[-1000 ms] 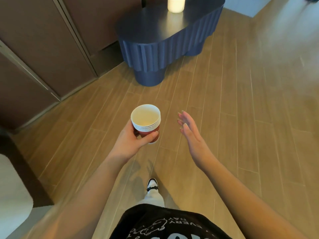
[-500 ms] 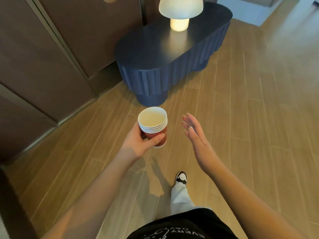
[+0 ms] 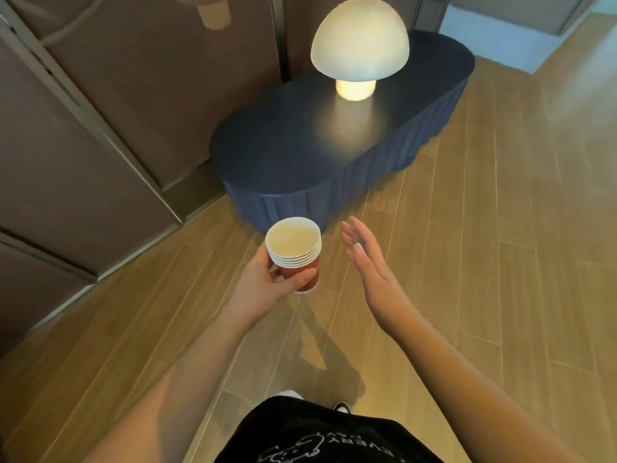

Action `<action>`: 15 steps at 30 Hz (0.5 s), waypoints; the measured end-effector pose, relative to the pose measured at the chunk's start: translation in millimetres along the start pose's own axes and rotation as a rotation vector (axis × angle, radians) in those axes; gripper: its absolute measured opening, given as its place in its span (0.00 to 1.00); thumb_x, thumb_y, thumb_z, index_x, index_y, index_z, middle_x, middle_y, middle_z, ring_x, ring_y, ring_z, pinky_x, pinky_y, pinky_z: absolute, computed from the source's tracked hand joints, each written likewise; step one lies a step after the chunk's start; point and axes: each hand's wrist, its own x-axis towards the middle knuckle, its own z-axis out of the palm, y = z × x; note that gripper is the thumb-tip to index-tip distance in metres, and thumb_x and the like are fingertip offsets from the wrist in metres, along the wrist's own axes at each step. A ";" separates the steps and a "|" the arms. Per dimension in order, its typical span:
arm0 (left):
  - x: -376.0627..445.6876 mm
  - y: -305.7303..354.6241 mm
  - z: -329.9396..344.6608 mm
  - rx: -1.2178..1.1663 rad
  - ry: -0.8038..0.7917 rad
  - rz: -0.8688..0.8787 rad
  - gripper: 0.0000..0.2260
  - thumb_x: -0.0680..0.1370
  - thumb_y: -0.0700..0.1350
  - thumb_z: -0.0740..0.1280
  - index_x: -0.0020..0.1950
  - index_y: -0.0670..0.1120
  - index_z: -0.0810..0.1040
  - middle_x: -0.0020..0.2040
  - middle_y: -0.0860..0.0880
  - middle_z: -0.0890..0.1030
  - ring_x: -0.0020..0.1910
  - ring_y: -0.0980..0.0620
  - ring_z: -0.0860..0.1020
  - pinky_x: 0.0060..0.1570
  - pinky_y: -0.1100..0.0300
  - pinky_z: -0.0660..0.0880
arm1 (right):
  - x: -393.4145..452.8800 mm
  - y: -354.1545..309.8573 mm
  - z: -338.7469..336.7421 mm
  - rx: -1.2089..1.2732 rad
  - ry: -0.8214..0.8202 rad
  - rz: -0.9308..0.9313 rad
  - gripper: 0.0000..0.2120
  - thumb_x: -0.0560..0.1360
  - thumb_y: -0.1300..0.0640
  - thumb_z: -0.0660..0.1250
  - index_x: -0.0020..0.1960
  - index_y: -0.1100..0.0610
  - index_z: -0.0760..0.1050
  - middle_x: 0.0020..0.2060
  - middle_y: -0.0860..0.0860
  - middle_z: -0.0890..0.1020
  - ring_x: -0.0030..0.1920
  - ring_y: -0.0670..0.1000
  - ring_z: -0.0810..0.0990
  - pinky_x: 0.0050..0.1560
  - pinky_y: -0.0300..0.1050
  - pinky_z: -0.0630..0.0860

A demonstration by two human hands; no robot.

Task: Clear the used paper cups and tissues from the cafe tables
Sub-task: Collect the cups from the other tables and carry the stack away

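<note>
Above the wooden plank floor (image 3: 500, 262), just short of the near end of a dark blue oval table, the left hand (image 3: 267, 285) holds a stack of nested paper cups (image 3: 295, 253). Its grip is closed around the red wall of the outermost cup, thumb across the front and fingers behind, so that the stack stands nearly upright with its mouth tipped slightly toward the camera. Several white rims show one above another at the top, and the inside of the uppermost cup looks pale and bare. The right hand (image 3: 370, 272) hovers just beside the stack on its right, apart from it, with an open grip: palm turned toward the cups, fingers straight and close together, holding nothing. On the tabletop (image 3: 283, 145) beyond, toward its far end, a lit mushroom-shaped lamp (image 3: 359, 45) stands upright and throws a glow on the dark surface. Ribbed sides run around the table. Brown wall panels (image 3: 100, 128) rise at the left. At the bottom edge a black printed shirt (image 3: 317, 436) shows.
</note>
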 end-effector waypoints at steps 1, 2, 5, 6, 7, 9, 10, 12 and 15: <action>16.6 2.5 -3.0 0.000 0.007 0.002 0.38 0.61 0.60 0.79 0.68 0.62 0.70 0.63 0.63 0.80 0.61 0.63 0.78 0.50 0.75 0.77 | 17.4 -0.5 -1.6 -0.005 -0.015 0.003 0.17 0.82 0.36 0.52 0.69 0.23 0.56 0.67 0.20 0.64 0.71 0.27 0.62 0.62 0.19 0.60; 33.7 4.3 -6.3 -0.003 0.016 0.006 0.36 0.62 0.59 0.80 0.68 0.62 0.71 0.63 0.62 0.80 0.61 0.62 0.79 0.51 0.74 0.77 | 34.7 -1.2 -2.7 -0.010 -0.033 0.014 0.17 0.82 0.37 0.52 0.69 0.23 0.56 0.66 0.18 0.64 0.70 0.26 0.62 0.61 0.17 0.60; 86.8 5.1 -19.2 -0.030 0.051 0.006 0.32 0.66 0.53 0.83 0.66 0.61 0.73 0.61 0.61 0.82 0.61 0.62 0.80 0.53 0.71 0.78 | 89.6 -2.2 -3.8 -0.026 -0.050 0.029 0.18 0.82 0.36 0.52 0.70 0.23 0.56 0.67 0.20 0.64 0.70 0.26 0.62 0.60 0.17 0.61; 105.4 4.9 -24.0 -0.036 0.057 0.003 0.31 0.67 0.52 0.83 0.65 0.62 0.74 0.60 0.62 0.83 0.60 0.64 0.80 0.51 0.72 0.77 | 109.1 -3.1 -2.6 -0.035 -0.050 0.032 0.18 0.82 0.35 0.52 0.70 0.23 0.56 0.68 0.21 0.64 0.71 0.27 0.62 0.61 0.18 0.61; 124.5 4.7 -28.8 -0.038 0.054 0.004 0.30 0.67 0.52 0.83 0.64 0.63 0.73 0.58 0.65 0.83 0.59 0.67 0.80 0.50 0.73 0.77 | 128.6 -4.2 -0.5 -0.042 -0.053 0.034 0.18 0.82 0.35 0.52 0.70 0.23 0.56 0.69 0.22 0.64 0.71 0.28 0.62 0.62 0.18 0.61; 163.1 6.6 -39.4 -0.040 0.039 0.002 0.29 0.67 0.52 0.81 0.64 0.64 0.72 0.56 0.70 0.82 0.57 0.70 0.79 0.48 0.74 0.77 | 167.8 -7.7 4.8 -0.043 -0.060 0.042 0.18 0.82 0.36 0.52 0.71 0.24 0.56 0.71 0.25 0.64 0.73 0.29 0.61 0.64 0.21 0.60; 182.1 9.1 -45.4 -0.040 0.041 -0.002 0.29 0.67 0.53 0.81 0.63 0.65 0.72 0.55 0.72 0.81 0.57 0.72 0.78 0.48 0.74 0.77 | 186.8 -11.0 7.9 -0.048 -0.061 0.042 0.19 0.82 0.36 0.52 0.72 0.26 0.56 0.73 0.27 0.63 0.73 0.30 0.61 0.66 0.23 0.60; 217.3 14.8 -57.8 -0.042 0.054 -0.010 0.29 0.66 0.55 0.81 0.61 0.68 0.71 0.53 0.75 0.80 0.55 0.75 0.78 0.45 0.76 0.76 | 222.6 -18.8 13.0 -0.069 -0.061 0.033 0.21 0.81 0.34 0.51 0.74 0.27 0.55 0.75 0.30 0.63 0.74 0.32 0.61 0.67 0.26 0.59; 262.6 27.9 -74.8 -0.009 0.050 -0.025 0.30 0.62 0.61 0.80 0.59 0.72 0.69 0.52 0.78 0.78 0.55 0.75 0.77 0.47 0.75 0.77 | 271.3 -29.2 17.3 -0.078 -0.061 0.031 0.25 0.79 0.30 0.51 0.74 0.28 0.55 0.76 0.31 0.62 0.75 0.33 0.61 0.71 0.32 0.58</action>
